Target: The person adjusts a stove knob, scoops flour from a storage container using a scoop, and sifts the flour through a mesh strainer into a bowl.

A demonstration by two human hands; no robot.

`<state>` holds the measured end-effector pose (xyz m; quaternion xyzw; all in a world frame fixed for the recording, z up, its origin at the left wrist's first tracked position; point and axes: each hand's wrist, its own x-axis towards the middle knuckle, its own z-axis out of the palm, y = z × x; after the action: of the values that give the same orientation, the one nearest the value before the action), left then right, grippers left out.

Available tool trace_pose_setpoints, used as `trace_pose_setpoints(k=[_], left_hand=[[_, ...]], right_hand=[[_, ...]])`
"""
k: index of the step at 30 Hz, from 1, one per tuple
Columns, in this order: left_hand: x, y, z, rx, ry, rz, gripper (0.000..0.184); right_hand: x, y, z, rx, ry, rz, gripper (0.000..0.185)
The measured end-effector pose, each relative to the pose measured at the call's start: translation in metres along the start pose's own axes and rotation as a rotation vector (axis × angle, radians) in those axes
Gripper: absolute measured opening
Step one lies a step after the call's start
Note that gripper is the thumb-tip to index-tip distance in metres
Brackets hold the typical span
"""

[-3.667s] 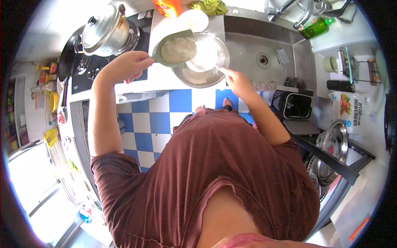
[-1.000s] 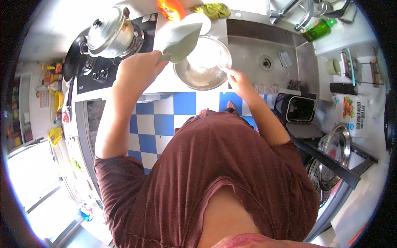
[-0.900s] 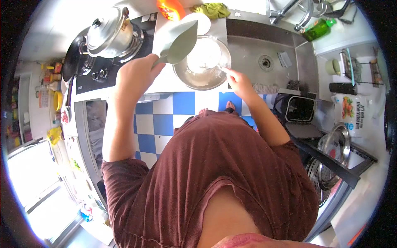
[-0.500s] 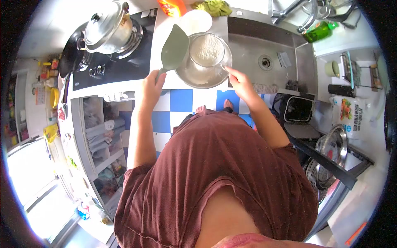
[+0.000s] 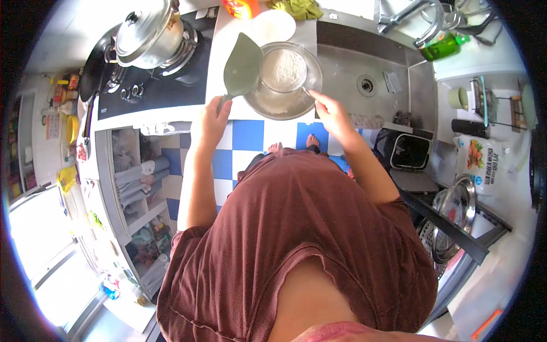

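My left hand (image 5: 211,124) is closed round the handle of a green scoop (image 5: 241,67), held upright beside a metal bowl (image 5: 272,107); the scoop's inside is not clear to see. With its fingers pinched on a short handle, my right hand (image 5: 334,117) holds a round sieve (image 5: 305,71) over the bowl. White flour (image 5: 289,69) lies in the sieve, heaped toward its right side. Below it, a pale dusting shows in the bottom of the bowl. The bowl rests on the counter's front edge, between stove and sink.
Left of me, a lidded pot (image 5: 149,37) stands on the black stove (image 5: 154,94). A white plate (image 5: 274,27) and a green cloth (image 5: 296,8) lie behind the bowl. On the right are the steel sink (image 5: 347,68), faucet (image 5: 419,20) and green bottle (image 5: 443,47).
The flour in the sieve has shifted toward the right and lies flatter. The sieve has moved very slightly left over the bowl. Both hands keep their grips.
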<state>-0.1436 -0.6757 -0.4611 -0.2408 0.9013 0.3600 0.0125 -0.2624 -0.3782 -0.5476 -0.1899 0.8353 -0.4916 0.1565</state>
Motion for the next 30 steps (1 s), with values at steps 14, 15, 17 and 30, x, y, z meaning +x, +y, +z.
trace_pose_setpoints(k=[14,15,17,30], left_hand=[[0.0,-0.014,0.007,0.012,-0.004,-0.055,0.04],[0.0,-0.014,0.007,0.011,-0.001,-0.05,0.041],[0.0,-0.013,0.006,-0.004,-0.01,-0.062,0.041],[-0.003,-0.009,0.003,-0.043,-0.026,-0.07,0.037]], right_hand=[[-0.002,-0.013,-0.003,-0.088,0.036,-0.031,0.036],[-0.002,-0.012,-0.001,-0.064,0.06,-0.043,0.036],[0.0,-0.015,-0.003,-0.075,0.053,-0.044,0.036],[-0.002,-0.021,-0.004,-0.115,0.042,-0.034,0.037]])
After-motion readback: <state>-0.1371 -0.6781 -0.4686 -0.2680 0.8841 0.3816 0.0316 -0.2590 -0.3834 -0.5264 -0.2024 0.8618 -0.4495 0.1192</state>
